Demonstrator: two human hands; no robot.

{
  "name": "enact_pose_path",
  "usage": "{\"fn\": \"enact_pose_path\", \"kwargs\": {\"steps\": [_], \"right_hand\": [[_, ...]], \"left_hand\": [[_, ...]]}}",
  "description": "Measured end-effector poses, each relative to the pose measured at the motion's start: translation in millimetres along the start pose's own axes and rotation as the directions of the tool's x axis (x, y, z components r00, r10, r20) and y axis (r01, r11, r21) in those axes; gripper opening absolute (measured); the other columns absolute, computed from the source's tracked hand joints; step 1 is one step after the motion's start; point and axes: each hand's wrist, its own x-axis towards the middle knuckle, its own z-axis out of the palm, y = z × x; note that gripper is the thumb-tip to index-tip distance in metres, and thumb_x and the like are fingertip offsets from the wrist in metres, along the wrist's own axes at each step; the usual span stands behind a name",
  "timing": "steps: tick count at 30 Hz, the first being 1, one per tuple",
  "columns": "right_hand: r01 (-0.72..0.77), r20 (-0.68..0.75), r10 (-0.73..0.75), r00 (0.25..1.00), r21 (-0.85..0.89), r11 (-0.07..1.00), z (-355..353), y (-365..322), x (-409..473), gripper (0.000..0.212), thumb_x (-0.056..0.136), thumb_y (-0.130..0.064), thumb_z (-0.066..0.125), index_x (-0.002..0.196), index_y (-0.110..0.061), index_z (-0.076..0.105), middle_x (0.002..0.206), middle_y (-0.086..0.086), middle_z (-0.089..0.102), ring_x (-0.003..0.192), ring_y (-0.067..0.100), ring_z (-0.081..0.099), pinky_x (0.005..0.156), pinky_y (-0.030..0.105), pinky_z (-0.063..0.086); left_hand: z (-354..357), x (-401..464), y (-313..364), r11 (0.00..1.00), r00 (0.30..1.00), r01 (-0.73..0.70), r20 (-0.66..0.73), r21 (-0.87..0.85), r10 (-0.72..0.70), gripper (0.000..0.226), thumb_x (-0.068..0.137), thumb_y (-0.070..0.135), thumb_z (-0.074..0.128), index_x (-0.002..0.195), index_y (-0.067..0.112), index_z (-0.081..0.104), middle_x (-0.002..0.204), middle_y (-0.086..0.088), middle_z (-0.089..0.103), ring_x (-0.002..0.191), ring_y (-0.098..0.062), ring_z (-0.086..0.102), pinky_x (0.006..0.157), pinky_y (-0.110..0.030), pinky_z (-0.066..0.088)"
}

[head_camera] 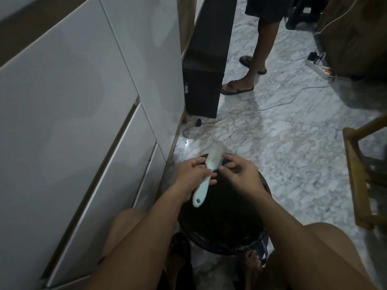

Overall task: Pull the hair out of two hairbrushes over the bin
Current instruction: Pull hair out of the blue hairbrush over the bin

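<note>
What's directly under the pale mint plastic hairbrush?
Below the pale mint plastic hairbrush is the open mouth of the round black-lined bin. Its inside is too dark to show contents. The left hand grips the handle; the right hand picks at the bristles.

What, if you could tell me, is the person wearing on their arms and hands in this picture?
Nothing is visible on either one. The left hand and right hand are bare, with no gloves, and no rings or watch can be made out. Both forearms are uncovered from the wrists to the bottom edge of the picture, so no sleeves show. The dim light hides finer detail.
</note>
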Motion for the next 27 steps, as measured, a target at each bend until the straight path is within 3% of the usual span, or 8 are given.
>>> {"fn": "enact_pose_path", "kwargs": {"steps": [3, 8, 10, 13, 16, 19, 23, 27], "right_hand": [[0.014, -0.006, -0.015, 1.0, -0.067, 0.998, 6, 3, -3, 0.044, 0.081, -0.019, 0.076, 0.124, -0.02, 0.066, 0.084, -0.003, 0.072, 0.083, 0.007, 0.069, 0.085, 0.025, 0.054], [-0.052, -0.092, 0.05, 0.995, -0.029, 0.998, 1, 4, 2, 0.005, 0.075, -0.015, 0.081, 0.079, -0.015, 0.078, 0.079, -0.004, 0.074, 0.076, 0.009, 0.069, 0.077, 0.026, 0.055], [-0.059, -0.138, 0.061, 0.989, 0.019, 0.998, -1, 5, 5, 0.009, 0.078, -0.013, 0.077, 0.07, -0.017, 0.075, 0.074, 0.0, 0.073, 0.072, 0.014, 0.069, 0.075, 0.031, 0.056], [-0.067, -0.192, 0.074, 0.979, 0.04, 0.997, -2, 7, 8, 0.008, 0.084, -0.018, 0.072, 0.078, -0.014, 0.075, 0.074, 0.004, 0.072, 0.074, 0.022, 0.069, 0.077, 0.039, 0.058], [-0.053, -0.138, 0.061, 0.989, 0.059, 0.997, 0, 7, 5, 0.013, 0.083, -0.019, 0.074, 0.092, -0.01, 0.073, 0.08, 0.003, 0.069, 0.08, 0.021, 0.069, 0.077, 0.038, 0.058], [-0.077, -0.13, 0.086, 0.988, 0.071, 0.995, 1, 5, 4, 0.005, 0.081, -0.014, 0.075, 0.079, -0.01, 0.071, 0.076, 0.005, 0.07, 0.074, 0.023, 0.069, 0.075, 0.043, 0.059], [-0.132, -0.254, 0.156, 0.955, 0.108, 0.985, 0, 8, 11, 0.013, 0.085, -0.019, 0.069, 0.073, -0.016, 0.066, 0.073, 0.008, 0.071, 0.072, 0.025, 0.069, 0.077, 0.048, 0.058], [-0.153, -0.203, 0.181, 0.962, 0.148, 0.977, -1, 11, 9, 0.023, 0.078, -0.031, 0.075, 0.098, -0.02, 0.07, 0.088, 0.0, 0.07, 0.085, 0.019, 0.07, 0.083, 0.046, 0.058]], "left_hand": [[-1, 1, -4, 0.999, 0.999, 0.014, 0.046, 0.044, -0.016, 0.04, 0.079, -0.017, 0.063, 0.116, -0.002, 0.059, 0.104, -0.022, 0.071, 0.089, -0.034, 0.073, 0.08, -0.046, 0.06], [-2, 2, -8, 0.991, 0.999, -0.003, 0.042, 0.133, -0.002, 0.031, 0.074, -0.017, 0.069, 0.092, 0.008, 0.067, 0.106, -0.024, 0.07, 0.095, -0.039, 0.071, 0.083, -0.048, 0.059], [-2, 4, -10, 0.988, 1.0, -0.009, 0.009, 0.153, 0.008, 0.029, 0.074, -0.017, 0.069, 0.091, 0.007, 0.067, 0.106, -0.024, 0.069, 0.096, -0.04, 0.07, 0.081, -0.047, 0.06], [-2, 6, -13, 0.978, 1.0, -0.018, 0.007, 0.206, 0.017, 0.034, 0.073, -0.015, 0.072, 0.1, 0.003, 0.068, 0.106, -0.02, 0.069, 0.092, -0.036, 0.072, 0.077, -0.043, 0.061], [-4, 9, -16, 0.964, 0.998, -0.015, 0.06, 0.267, -0.001, 0.039, 0.071, -0.012, 0.075, 0.105, 0.007, 0.071, 0.104, -0.016, 0.072, 0.088, -0.031, 0.074, 0.078, -0.042, 0.062], [-6, 10, -18, 0.941, 0.997, -0.023, 0.074, 0.338, -0.002, 0.041, 0.069, -0.01, 0.075, 0.105, 0.01, 0.072, 0.105, -0.017, 0.071, 0.09, -0.032, 0.073, 0.078, -0.045, 0.062], [-7, 12, -20, 0.893, 0.997, -0.074, 0.061, 0.444, 0.052, 0.039, 0.068, -0.005, 0.076, 0.102, 0.014, 0.074, 0.103, -0.014, 0.071, 0.089, -0.028, 0.073, 0.074, -0.042, 0.063], [-7, 12, -20, 0.862, 0.994, -0.098, 0.083, 0.497, 0.065, 0.037, 0.067, -0.002, 0.075, 0.096, 0.022, 0.075, 0.096, -0.008, 0.073, 0.086, -0.025, 0.073, 0.075, -0.044, 0.062]]}}
